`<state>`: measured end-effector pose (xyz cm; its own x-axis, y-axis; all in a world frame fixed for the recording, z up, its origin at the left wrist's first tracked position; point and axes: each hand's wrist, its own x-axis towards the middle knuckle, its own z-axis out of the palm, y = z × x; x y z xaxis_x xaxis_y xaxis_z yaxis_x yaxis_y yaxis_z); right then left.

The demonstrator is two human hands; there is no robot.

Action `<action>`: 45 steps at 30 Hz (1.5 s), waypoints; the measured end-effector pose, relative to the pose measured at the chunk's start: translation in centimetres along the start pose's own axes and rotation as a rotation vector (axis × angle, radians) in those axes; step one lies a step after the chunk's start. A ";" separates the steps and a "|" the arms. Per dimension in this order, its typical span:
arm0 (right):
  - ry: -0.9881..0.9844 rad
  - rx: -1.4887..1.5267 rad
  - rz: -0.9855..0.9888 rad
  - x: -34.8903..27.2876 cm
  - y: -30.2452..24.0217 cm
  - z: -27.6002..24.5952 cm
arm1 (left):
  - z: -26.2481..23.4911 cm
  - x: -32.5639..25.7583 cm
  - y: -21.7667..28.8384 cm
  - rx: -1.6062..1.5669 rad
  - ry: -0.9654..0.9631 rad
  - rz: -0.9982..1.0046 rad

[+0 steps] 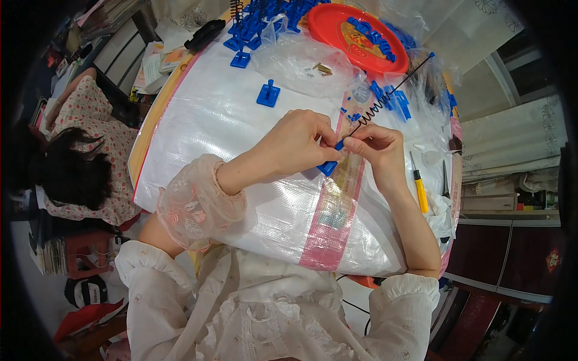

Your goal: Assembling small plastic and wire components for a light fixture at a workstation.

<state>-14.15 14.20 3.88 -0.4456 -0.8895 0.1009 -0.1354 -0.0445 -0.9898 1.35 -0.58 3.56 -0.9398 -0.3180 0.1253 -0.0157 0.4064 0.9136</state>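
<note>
My left hand [298, 144] grips a small blue plastic part [328, 167] over the middle of the table. My right hand [376, 147] pinches the near end of a long black spring on a thin rod [391, 90], which slants up and to the right from the blue part. The two hands touch at the fingertips around the part. A single blue plastic piece [268, 94] stands alone on the white woven sheet [229, 120] beyond my left hand.
A red round tray [337, 24] with blue parts sits at the far edge, beside a heap of blue parts [259, 21] and clear bags with screws [322, 68]. A yellow-handled screwdriver [419, 189] lies at the right. Another person [90, 138] sits at the left.
</note>
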 end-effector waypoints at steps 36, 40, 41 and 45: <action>0.005 -0.027 -0.047 -0.2 0.0 0.0 | 0.4 0.0 -0.4 0.077 0.172 0.184; 0.017 -0.054 -0.104 -0.3 0.0 0.0 | 0.4 -0.3 0.2 0.178 0.217 0.227; 0.021 -0.068 -0.129 -0.3 0.1 0.0 | 0.4 -0.4 0.4 0.219 0.235 0.244; 0.030 -0.110 -0.186 -0.3 0.7 -0.4 | 0.6 -0.4 0.2 0.323 0.312 0.340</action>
<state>-14.45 14.61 3.17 -0.4296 -0.8567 0.2856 -0.3132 -0.1552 -0.9369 1.54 0.13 3.44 -0.7654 -0.3413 0.5455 0.1209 0.7564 0.6428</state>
